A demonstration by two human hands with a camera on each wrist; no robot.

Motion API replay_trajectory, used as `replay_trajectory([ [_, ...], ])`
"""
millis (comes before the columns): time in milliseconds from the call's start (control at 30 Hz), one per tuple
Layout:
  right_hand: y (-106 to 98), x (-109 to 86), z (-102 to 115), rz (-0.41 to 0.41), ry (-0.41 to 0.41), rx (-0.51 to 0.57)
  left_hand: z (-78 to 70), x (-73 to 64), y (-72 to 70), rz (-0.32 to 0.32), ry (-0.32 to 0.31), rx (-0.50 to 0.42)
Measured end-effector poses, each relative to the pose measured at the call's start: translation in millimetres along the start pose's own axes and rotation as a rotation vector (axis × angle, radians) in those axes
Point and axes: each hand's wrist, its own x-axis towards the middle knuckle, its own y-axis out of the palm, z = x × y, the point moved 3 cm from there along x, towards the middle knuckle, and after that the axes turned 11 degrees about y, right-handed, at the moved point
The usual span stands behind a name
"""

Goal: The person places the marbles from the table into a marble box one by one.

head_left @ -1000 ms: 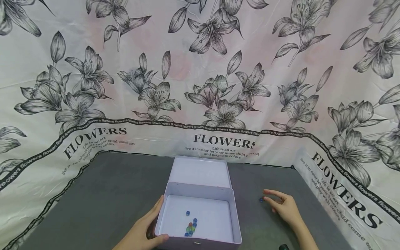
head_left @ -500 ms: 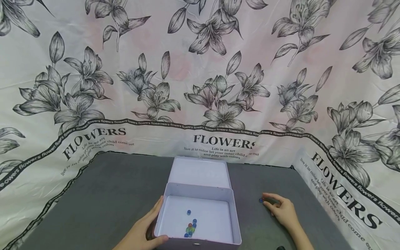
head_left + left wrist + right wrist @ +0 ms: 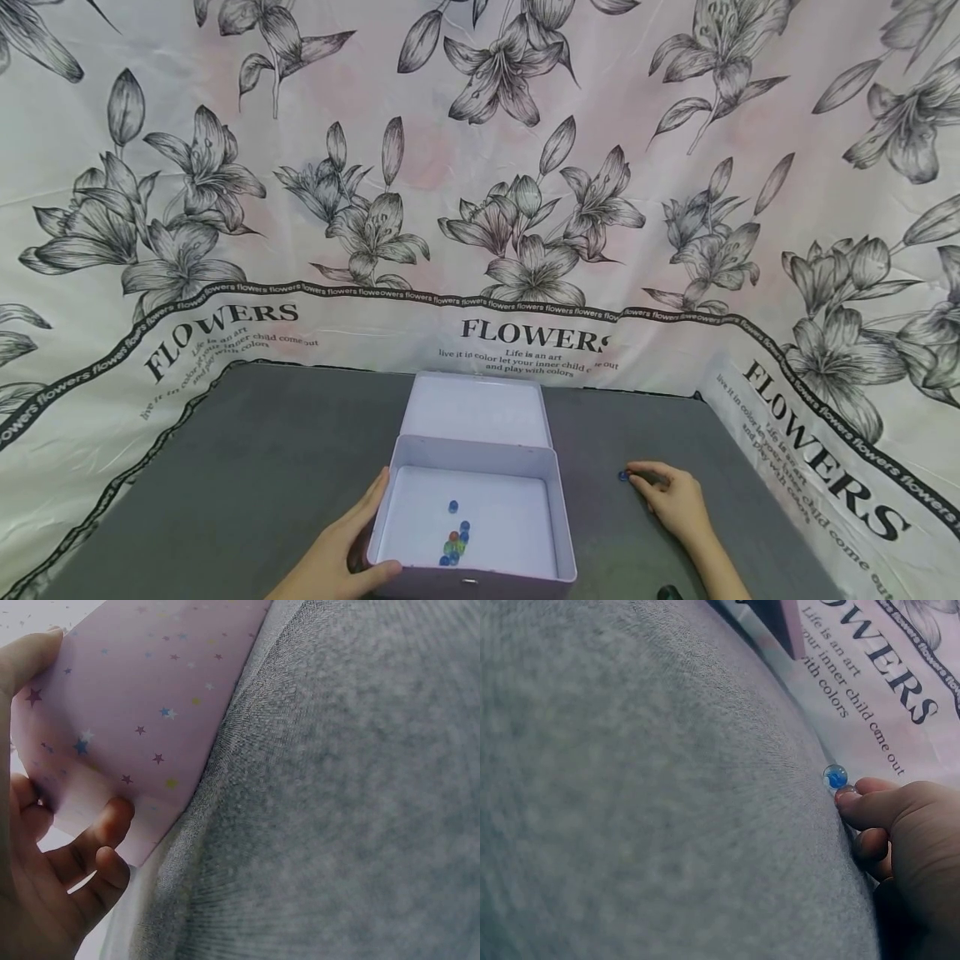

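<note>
A lilac hinged box [image 3: 472, 575] with printed stars stands with its lid [image 3: 477, 408] folded back. Several glass marbles [image 3: 454, 546], blue, green and red, lie inside, mostly in a cluster near the front; one blue marble [image 3: 453, 506] sits apart. My left hand [image 3: 341, 542] grips the box's front left corner, thumb at the front and fingers along the side. Right of the box, my right hand [image 3: 675, 498] pinches a clear reddish marble [image 3: 847, 795] between thumb and fingers, which partly hide it. A blue marble [image 3: 835, 776] is just beyond the fingertips, right against the reddish one.
Grey cloth covers the table [image 3: 285, 450]. A flower-printed curtain [image 3: 480, 333] hangs behind it and along both sides. A small black object [image 3: 669, 592] lies at the bottom edge of the head view, beside the right forearm.
My right thumb and fingers have closed together at the marbles; a second ago they were spread beside the blue one. The left hand stays on the box.
</note>
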Motion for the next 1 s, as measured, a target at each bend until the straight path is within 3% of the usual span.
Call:
replay_trajectory([
  [233,-3,2.3,6,0.025,0.034,0.041,1.1,-0.6,-3.8,-0.017,0.02,0.067],
  [467,-8,-0.8,12,0.06,0.108,0.241,1.0,-0.4,-5.4,-0.014,0.008,0.202],
  [767,-12,-0.5,27,0.06,0.164,0.337,0.2,-1.1,-5.4,-0.008,-0.006,0.189],
  [1000,-13,4.7,46,0.072,0.129,0.355,0.7,-0.5,-4.1,-0.01,0.003,0.177],
])
